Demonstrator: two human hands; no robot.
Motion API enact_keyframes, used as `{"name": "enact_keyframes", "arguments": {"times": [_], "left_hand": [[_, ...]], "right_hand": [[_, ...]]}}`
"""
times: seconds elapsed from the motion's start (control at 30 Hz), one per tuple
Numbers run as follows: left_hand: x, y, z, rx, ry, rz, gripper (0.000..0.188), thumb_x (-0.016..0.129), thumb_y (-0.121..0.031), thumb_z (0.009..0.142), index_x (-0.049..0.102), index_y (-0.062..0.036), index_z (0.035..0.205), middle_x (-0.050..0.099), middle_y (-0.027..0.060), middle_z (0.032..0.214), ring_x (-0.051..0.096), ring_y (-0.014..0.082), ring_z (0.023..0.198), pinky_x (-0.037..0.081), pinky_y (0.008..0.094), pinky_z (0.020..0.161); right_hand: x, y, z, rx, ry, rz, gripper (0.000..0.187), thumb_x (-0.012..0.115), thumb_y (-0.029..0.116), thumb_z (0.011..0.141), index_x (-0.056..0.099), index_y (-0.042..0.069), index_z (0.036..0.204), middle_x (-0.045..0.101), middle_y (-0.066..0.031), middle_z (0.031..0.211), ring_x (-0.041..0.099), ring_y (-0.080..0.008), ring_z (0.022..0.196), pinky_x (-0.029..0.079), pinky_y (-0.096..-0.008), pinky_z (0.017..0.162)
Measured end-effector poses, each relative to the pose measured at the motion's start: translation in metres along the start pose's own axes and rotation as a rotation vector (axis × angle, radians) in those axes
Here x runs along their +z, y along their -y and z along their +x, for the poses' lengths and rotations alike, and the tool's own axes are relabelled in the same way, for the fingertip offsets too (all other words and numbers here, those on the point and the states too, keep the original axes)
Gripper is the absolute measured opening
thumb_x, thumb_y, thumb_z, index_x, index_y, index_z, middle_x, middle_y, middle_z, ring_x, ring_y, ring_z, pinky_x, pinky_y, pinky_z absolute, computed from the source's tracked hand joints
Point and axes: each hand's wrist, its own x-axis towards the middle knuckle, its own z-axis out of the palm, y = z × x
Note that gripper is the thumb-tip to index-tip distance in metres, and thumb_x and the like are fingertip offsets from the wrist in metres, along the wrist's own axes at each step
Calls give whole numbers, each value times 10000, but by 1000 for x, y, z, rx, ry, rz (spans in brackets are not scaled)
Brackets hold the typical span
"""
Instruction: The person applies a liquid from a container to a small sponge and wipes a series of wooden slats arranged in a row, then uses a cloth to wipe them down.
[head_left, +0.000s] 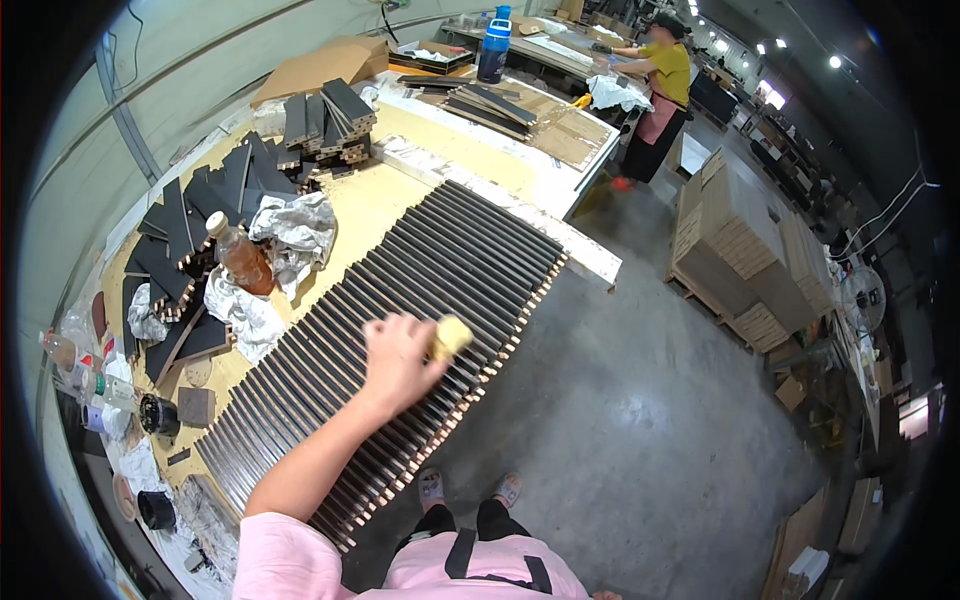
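Note:
My left hand is closed on a yellow sponge, blurred by motion. It is over the middle of a long row of narrow black strips with pale, bare ends, laid side by side on the yellowish worktable. The sponge is at the strips' upper faces; whether it presses on them I cannot tell. My right hand does not show; only a sliver of skin appears at the bottom edge.
Left of the row lie loose black pieces, crumpled white cloths, a bottle of amber liquid and an open black jar. Stacked black boards stand farther back. A co-worker stands at another table; a loaded pallet is at right.

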Motion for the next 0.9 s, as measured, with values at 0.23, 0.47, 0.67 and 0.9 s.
{"name": "enact_keyframes", "arguments": {"times": [0.23, 0.47, 0.67, 0.9], "left_hand": [[3, 33, 7, -33, 68, -34, 493, 987, -339, 863, 868, -117, 1287, 758, 85, 1166, 687, 308, 1186, 458, 517, 1109], [-18, 53, -5, 82, 84, 5, 476, 985, -298, 865, 857, -151, 1299, 745, 70, 1161, 683, 295, 1176, 473, 516, 1063], [-25, 31, -12, 450, 351, -166, 524, 1025, -300, 833, 849, -141, 1299, 741, 37, 1131, 683, 278, 1146, 485, 513, 1039], [-22, 26, -28, 425, 356, -213, 535, 998, -374, 886, 840, -169, 1355, 723, 28, 1129, 702, 269, 1179, 478, 509, 1113]], "right_hand": [[-6, -5, 5, -283, -124, -562, 573, 627, 512, 1203, 796, 77, 1535, 790, -268, 1546, 716, -513, 1418, 552, -608, 1194], [-34, 52, -10, 98, -220, 471, 578, 770, 448, 1152, 777, -42, 1459, 823, -314, 1423, 728, -509, 1318, 547, -583, 1168], [-25, -9, 10, -52, -202, 162, 497, 774, 413, 1120, 802, 21, 1425, 825, -328, 1336, 740, -546, 1202, 587, -581, 1096], [-27, -15, 27, -430, -348, -508, 391, 800, 343, 1068, 811, 117, 1387, 817, -296, 1395, 765, -515, 1178, 614, -632, 912]]}}
